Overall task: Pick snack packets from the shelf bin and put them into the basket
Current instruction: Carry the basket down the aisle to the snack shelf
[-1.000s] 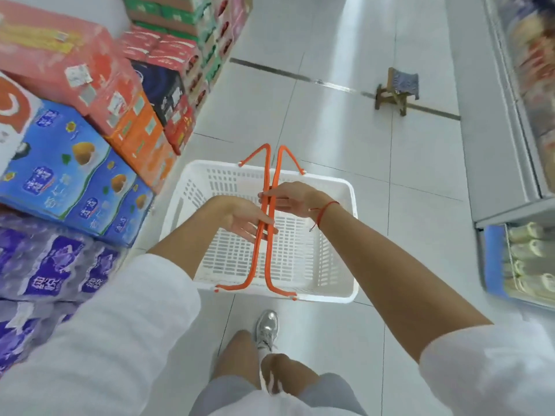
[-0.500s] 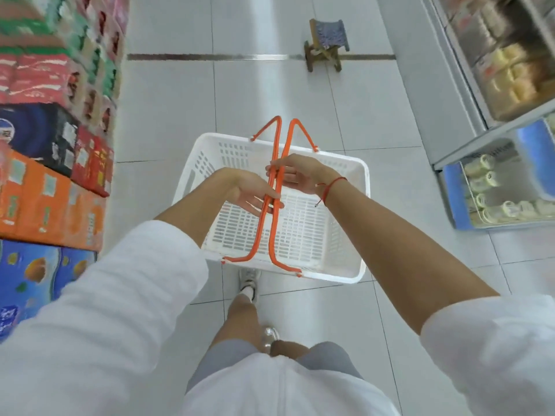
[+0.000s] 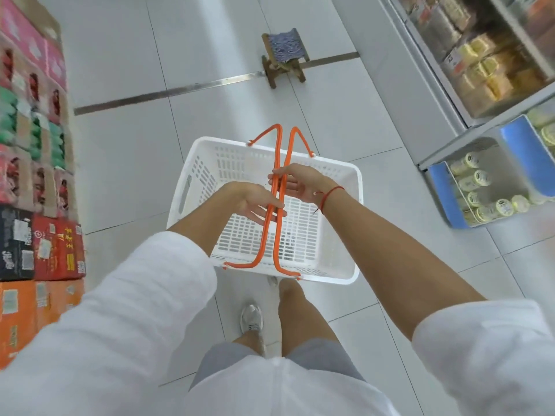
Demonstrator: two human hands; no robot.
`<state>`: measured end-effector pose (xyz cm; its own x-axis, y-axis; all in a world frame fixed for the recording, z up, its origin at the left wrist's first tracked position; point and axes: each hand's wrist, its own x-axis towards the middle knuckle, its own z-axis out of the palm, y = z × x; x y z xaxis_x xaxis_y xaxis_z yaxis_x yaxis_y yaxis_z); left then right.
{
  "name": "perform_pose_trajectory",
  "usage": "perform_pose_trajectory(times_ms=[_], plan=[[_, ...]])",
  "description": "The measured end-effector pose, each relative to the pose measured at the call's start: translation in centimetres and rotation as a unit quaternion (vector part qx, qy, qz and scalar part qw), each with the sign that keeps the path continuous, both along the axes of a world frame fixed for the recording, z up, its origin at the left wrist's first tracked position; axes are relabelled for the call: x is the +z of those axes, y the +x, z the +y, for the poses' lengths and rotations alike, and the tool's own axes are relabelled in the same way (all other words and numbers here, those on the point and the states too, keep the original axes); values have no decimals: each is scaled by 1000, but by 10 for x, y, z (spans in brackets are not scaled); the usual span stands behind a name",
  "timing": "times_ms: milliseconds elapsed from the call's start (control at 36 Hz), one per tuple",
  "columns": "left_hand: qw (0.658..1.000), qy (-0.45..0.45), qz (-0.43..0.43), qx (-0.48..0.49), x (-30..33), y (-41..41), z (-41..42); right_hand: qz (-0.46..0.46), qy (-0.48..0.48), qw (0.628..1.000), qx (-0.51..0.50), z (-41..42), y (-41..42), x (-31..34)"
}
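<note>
I hold a white plastic basket (image 3: 348, 187) out in front of me above the tiled floor. Its two orange handles (image 3: 277, 235) are raised and pressed together over the middle. My right hand (image 3: 300, 183) grips both handles from the right, fingers curled round them. My left hand (image 3: 252, 202) lies against the handles from the left, its straight fingers reaching under them. Only the bare mesh floor shows inside the basket. No snack packets or shelf bin can be made out for certain.
Stacked cartons (image 3: 57, 244) in red, orange, black and green line the left side. A small wooden stool (image 3: 283, 60) stands ahead on the floor. A chest freezer (image 3: 480, 70) and a blue bin of bottles (image 3: 480, 190) are on the right.
The view has swung to the right: the cartons slid to the left edge and the freezer and blue bin came further into view. Both hands stay on the basket handles.
</note>
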<state>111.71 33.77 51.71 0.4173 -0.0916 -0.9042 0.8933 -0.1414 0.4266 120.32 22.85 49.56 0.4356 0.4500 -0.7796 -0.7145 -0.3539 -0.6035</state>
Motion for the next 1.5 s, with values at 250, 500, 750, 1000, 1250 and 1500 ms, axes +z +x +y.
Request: perform_pose_trajectory(times_ms=[250, 500, 750, 1000, 1250, 1500], plan=[[996, -11, 36, -75, 25, 151, 52, 37, -28, 998, 42, 44, 149, 35], [997, 8, -3, -76, 33, 291, 99, 5, -31, 999, 26, 94, 290, 41], [997, -5, -33, -76, 26, 452, 162, -64, -35, 997, -14, 150, 444, 32], [991, -4, -59, -116, 30, 615, 205, -91, -37, 992, -78, 189, 596, 37], [980, 32, -86, -177, 28, 767, 238, -77, -31, 986, -146, 220, 741, 24], [985, 54, -64, -151, 23, 911, 265, -44, -29, 978, -200, 239, 875, 12]])
